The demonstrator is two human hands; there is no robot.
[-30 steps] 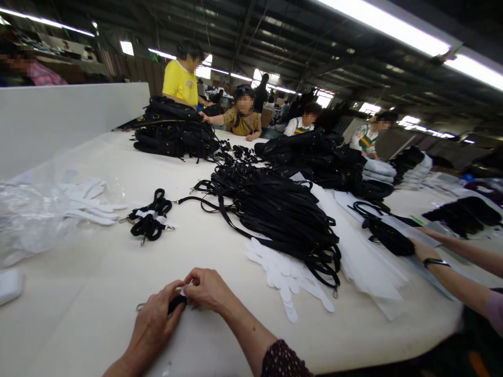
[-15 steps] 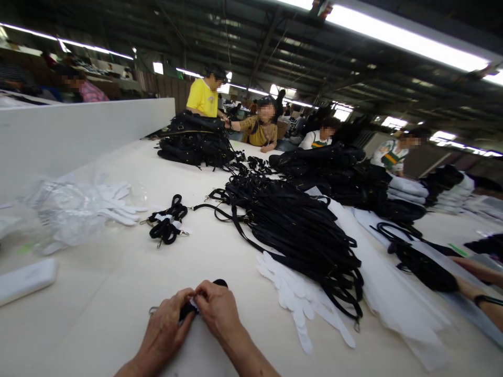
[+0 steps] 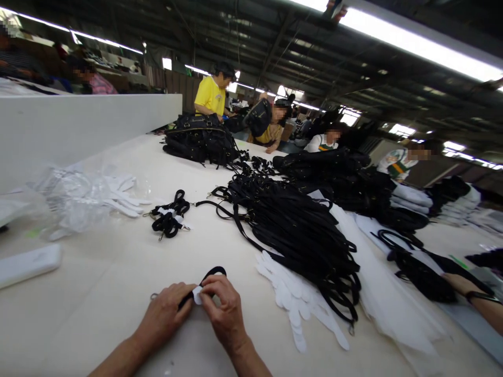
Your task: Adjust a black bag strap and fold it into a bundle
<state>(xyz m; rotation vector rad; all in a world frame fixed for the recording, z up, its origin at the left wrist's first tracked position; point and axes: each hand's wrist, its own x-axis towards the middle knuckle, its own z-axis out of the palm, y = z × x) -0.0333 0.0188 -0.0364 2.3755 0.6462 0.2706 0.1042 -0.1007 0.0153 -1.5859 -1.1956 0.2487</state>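
A folded black strap (image 3: 214,271) lies between my hands over the near part of the table, a loop of it rising behind my right fingers. My left hand (image 3: 167,309) is closed around the strap, and a metal clip (image 3: 154,296) sticks out on its left side. With thumb and forefinger, my right hand (image 3: 226,309) pinches a small white strip (image 3: 197,295) wrapped at the strap's middle. Just beyond lies a bunch of folded straps (image 3: 170,214) with white bands around them. To the right, several white strips (image 3: 288,293) are spread out beside a big heap of black straps (image 3: 291,225).
Clear plastic bags (image 3: 74,201) and a white block (image 3: 29,266) lie at the left. Stacked black bags (image 3: 200,139) stand at the back, near a low white partition (image 3: 90,125). A co-worker's hand (image 3: 459,285) handles a black item at the right; other people work across the table.
My right hand has shifted slightly right, opening a gap between the hands and showing the white strip and more of the strap loop. A co-worker opposite now holds up a black bag.
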